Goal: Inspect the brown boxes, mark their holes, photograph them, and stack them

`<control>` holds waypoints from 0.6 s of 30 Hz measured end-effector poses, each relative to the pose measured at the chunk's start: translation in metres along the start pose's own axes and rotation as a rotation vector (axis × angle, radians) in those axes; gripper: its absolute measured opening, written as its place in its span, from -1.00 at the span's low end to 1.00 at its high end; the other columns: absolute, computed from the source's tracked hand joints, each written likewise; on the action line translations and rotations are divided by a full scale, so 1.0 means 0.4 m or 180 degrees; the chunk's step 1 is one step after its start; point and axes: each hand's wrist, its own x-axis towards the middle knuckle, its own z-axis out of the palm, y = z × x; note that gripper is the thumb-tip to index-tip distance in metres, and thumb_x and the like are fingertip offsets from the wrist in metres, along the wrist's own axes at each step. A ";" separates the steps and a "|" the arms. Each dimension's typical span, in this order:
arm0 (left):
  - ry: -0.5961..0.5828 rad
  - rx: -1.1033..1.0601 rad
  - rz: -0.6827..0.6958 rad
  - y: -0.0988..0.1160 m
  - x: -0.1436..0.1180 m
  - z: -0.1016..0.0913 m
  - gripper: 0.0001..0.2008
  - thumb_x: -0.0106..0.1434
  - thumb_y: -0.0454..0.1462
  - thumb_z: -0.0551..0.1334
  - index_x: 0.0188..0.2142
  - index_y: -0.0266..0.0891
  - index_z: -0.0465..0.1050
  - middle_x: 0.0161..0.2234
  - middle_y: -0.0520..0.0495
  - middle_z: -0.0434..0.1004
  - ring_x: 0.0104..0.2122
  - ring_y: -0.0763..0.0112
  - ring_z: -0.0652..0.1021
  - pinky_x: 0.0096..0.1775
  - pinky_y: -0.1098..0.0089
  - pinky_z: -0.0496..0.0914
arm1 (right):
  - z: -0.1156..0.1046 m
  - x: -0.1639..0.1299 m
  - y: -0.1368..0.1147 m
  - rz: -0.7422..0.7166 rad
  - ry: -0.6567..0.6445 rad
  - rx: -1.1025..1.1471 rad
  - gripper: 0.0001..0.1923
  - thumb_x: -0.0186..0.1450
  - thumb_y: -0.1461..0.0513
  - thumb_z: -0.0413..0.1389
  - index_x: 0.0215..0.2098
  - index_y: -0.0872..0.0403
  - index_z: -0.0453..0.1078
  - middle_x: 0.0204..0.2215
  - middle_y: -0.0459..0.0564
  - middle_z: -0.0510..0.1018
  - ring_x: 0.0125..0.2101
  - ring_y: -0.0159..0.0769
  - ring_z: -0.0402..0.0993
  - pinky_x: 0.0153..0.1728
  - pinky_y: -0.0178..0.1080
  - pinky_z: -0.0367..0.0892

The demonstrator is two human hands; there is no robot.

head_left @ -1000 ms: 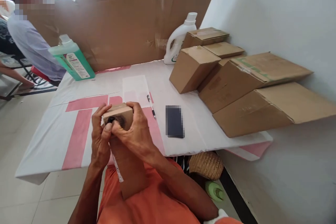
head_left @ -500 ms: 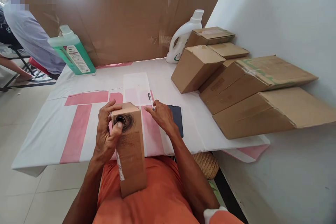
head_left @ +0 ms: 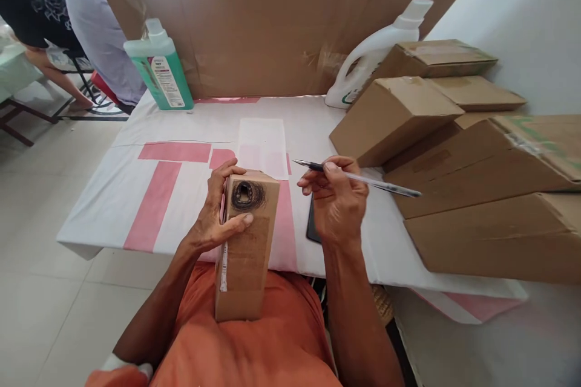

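The right hand point(head_left: 338, 208) has lifted the pen point(head_left: 358, 178) off the counter point(head_left: 181, 205), pinching it. The left hand point(head_left: 218, 214) grips the box point(head_left: 245, 242), just beside the pen.

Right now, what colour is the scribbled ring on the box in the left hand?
Black, around a hole in the brown cardboard box, clearest in the head view.

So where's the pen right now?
In the head view the pen is off the table, pinched in the right hand, right of the small cardboard box that the left hand holds.
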 end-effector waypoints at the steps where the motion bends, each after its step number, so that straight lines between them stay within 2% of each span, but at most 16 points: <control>1: -0.0049 -0.0020 0.0030 0.000 0.001 0.001 -0.22 0.23 0.12 0.41 0.32 -0.07 0.22 0.49 -0.34 0.11 0.49 -0.25 0.19 0.40 -0.21 0.18 | 0.016 -0.030 -0.027 -0.0137 -0.0111 0.0334 -0.81 0.37 0.07 0.23 -0.21 -0.04 0.35 -0.49 -0.17 0.59 -0.52 -0.32 0.58 -0.52 -0.32 0.39; 4: -0.0175 -0.0074 0.0015 0.000 0.001 0.006 -0.19 0.24 0.07 0.42 0.35 -0.04 0.16 0.49 -0.34 0.07 0.41 -0.24 0.32 0.37 -0.22 0.25 | 0.066 -0.122 -0.070 -0.0227 -0.0545 0.0449 -0.86 0.42 0.10 0.27 -0.18 -0.03 0.48 -0.46 -0.12 0.65 -0.50 -0.29 0.62 -0.58 -0.30 0.44; 7: -0.0162 -0.0061 -0.0033 0.005 -0.003 0.007 -0.19 0.24 0.04 0.44 0.36 -0.01 0.15 0.51 -0.32 0.03 0.36 -0.20 0.38 0.36 -0.21 0.28 | 0.098 -0.180 -0.060 -0.0254 -0.0701 0.0292 -0.88 0.45 0.12 0.28 -0.15 -0.02 0.53 -0.41 -0.09 0.69 -0.50 -0.28 0.65 -0.64 -0.32 0.46; 10: -0.0079 -0.0072 -0.0088 0.009 -0.006 0.003 -0.20 0.23 0.07 0.45 0.34 -0.01 0.19 0.52 -0.31 0.02 0.44 -0.24 0.27 0.38 -0.21 0.25 | 0.108 -0.192 -0.037 -0.0309 -0.0698 0.0084 -0.91 0.47 0.14 0.28 -0.13 -0.02 0.56 -0.38 -0.10 0.70 -0.53 -0.34 0.62 -0.64 -0.35 0.44; 13: -0.0129 -0.0132 -0.0105 0.006 -0.007 -0.003 -0.18 0.22 0.08 0.46 0.34 -0.03 0.18 0.53 -0.32 -0.02 0.45 -0.25 0.25 0.39 -0.21 0.24 | 0.107 -0.184 -0.028 -0.0393 -0.0693 -0.0151 -0.94 0.47 0.16 0.29 -0.13 -0.04 0.58 -0.35 -0.11 0.68 -0.51 -0.37 0.60 -0.63 -0.37 0.41; 16: -0.0181 -0.0145 -0.0002 -0.003 -0.006 -0.008 -0.19 0.24 0.00 0.44 0.36 -0.06 0.14 0.49 -0.33 0.06 0.47 -0.24 0.22 0.40 -0.22 0.21 | 0.105 -0.180 -0.030 -0.0442 -0.0689 -0.0388 -0.93 0.46 0.15 0.28 -0.14 -0.03 0.58 -0.34 -0.08 0.66 -0.40 -0.30 0.65 -0.59 -0.35 0.40; 18: -0.0157 -0.0157 0.0029 -0.009 -0.006 -0.010 -0.19 0.23 -0.02 0.44 0.36 -0.07 0.15 0.47 -0.33 0.12 0.50 -0.24 0.18 0.41 -0.21 0.20 | 0.104 -0.180 -0.035 -0.0441 -0.0754 -0.0519 -0.91 0.46 0.15 0.26 -0.18 -0.02 0.57 -0.37 -0.08 0.64 -0.40 -0.29 0.63 -0.57 -0.32 0.41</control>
